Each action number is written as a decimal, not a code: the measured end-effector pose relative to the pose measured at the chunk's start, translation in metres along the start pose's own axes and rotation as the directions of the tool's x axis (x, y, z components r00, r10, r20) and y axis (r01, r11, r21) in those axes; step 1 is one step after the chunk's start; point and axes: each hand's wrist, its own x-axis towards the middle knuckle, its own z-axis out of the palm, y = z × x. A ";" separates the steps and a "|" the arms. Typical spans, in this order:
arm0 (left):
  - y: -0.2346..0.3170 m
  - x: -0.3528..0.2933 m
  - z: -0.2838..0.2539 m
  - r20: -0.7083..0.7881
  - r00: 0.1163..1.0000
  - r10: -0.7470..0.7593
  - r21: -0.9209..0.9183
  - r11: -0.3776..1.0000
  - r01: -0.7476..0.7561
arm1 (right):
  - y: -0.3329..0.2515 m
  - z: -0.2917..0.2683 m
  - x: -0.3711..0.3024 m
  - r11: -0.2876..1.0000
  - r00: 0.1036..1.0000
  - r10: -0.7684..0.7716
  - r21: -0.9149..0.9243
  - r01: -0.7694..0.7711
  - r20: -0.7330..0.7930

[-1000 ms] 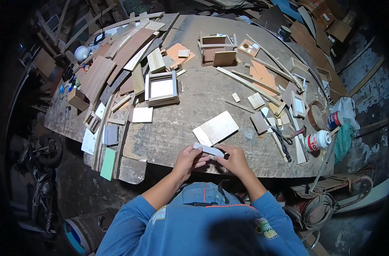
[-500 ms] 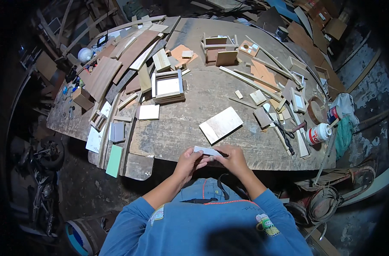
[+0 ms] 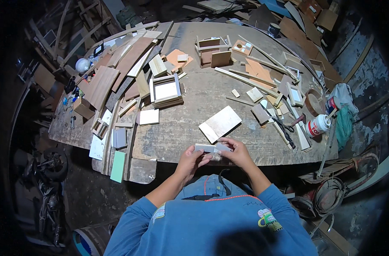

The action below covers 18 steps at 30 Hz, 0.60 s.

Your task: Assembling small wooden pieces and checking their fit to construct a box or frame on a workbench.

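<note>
At the table's front edge, my left hand point(image 3: 188, 163) pinches one end of a small flat strip point(image 3: 205, 148), greyish with a pale edge. My right hand point(image 3: 235, 153) grips a small grey piece point(image 3: 222, 146) at the strip's other end, thumb and fingers closed. Whether the grey piece is a folded sheet or part of the strip, I cannot tell. Just beyond my hands a pale rectangular wooden board point(image 3: 220, 123) lies flat and slightly turned on the worn wooden table point(image 3: 177, 132).
Stacked wooden frames point(image 3: 166, 89) stand left of centre, beside a white panel point(image 3: 149, 117). Farther back is a small open wooden box point(image 3: 213, 53). Thin sticks, a hammer point(image 3: 297, 120) and a white tub point(image 3: 318, 125) crowd the right. A green board point(image 3: 117, 167) overhangs the left front.
The strip has turned in my fingers, now showing a pale edge, with the grey piece visible at its right end. My right hand has risen slightly. The view has shifted a little.
</note>
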 end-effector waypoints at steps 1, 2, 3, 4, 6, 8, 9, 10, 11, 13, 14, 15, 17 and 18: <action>0.000 0.001 -0.002 -0.004 1.000 -0.018 -0.003 1.000 0.018 | 0.000 0.001 0.000 0.999 0.999 -0.034 -0.031 0.034 -0.019; -0.001 0.002 -0.003 -0.008 0.999 -0.036 -0.007 0.999 0.036 | -0.001 0.003 -0.001 0.996 0.997 -0.069 -0.062 0.066 -0.037; -0.001 0.003 -0.005 -0.009 0.999 -0.038 -0.006 0.999 0.038 | -0.003 0.003 -0.002 0.996 0.997 -0.068 -0.061 0.066 -0.038; -0.001 0.004 -0.006 -0.015 0.999 -0.050 -0.016 0.999 0.050 | -0.007 0.004 -0.004 0.985 0.993 -0.110 -0.142 0.102 -0.052; -0.002 0.006 -0.007 -0.023 0.998 -0.064 -0.027 0.998 0.064 | -0.011 0.004 -0.005 0.966 0.987 -0.151 -0.222 0.134 -0.061; -0.001 0.007 -0.007 -0.025 0.997 -0.079 -0.020 0.997 0.079 | -0.013 0.004 -0.006 0.904 0.969 -0.248 -0.362 0.225 -0.017; -0.001 0.008 -0.008 -0.025 0.996 -0.080 -0.020 0.997 0.080 | -0.015 0.004 -0.006 0.905 0.969 -0.247 -0.362 0.224 -0.018; -0.001 0.008 -0.009 -0.028 0.996 -0.080 -0.014 0.997 0.079 | -0.018 0.005 -0.007 0.905 0.972 -0.236 -0.366 0.216 -0.009; -0.001 0.009 -0.009 -0.032 0.996 -0.078 -0.009 0.997 0.078 | -0.019 0.006 -0.007 0.905 0.974 -0.225 -0.369 0.209 0.000; 0.000 0.008 -0.008 -0.032 0.997 -0.071 -0.007 0.997 0.071 | -0.019 0.005 -0.006 0.898 0.972 -0.236 -0.381 0.221 0.006; 0.002 0.008 -0.007 -0.031 0.998 -0.062 -0.007 0.998 0.062 | -0.019 0.005 -0.006 0.889 0.969 -0.248 -0.393 0.233 0.014; 0.003 0.007 -0.005 -0.029 0.998 -0.063 -0.005 0.998 0.063 | -0.017 0.004 -0.005 0.890 0.969 -0.248 -0.393 0.233 0.011; 0.006 0.005 -0.002 -0.032 0.998 -0.052 0.009 0.999 0.052 | -0.010 0.005 -0.003 0.962 0.975 -0.220 -0.175 0.212 -0.030; 0.006 0.005 -0.003 -0.031 0.998 -0.050 0.012 0.999 0.050 | -0.008 0.004 -0.003 0.961 0.974 -0.223 -0.175 0.215 -0.031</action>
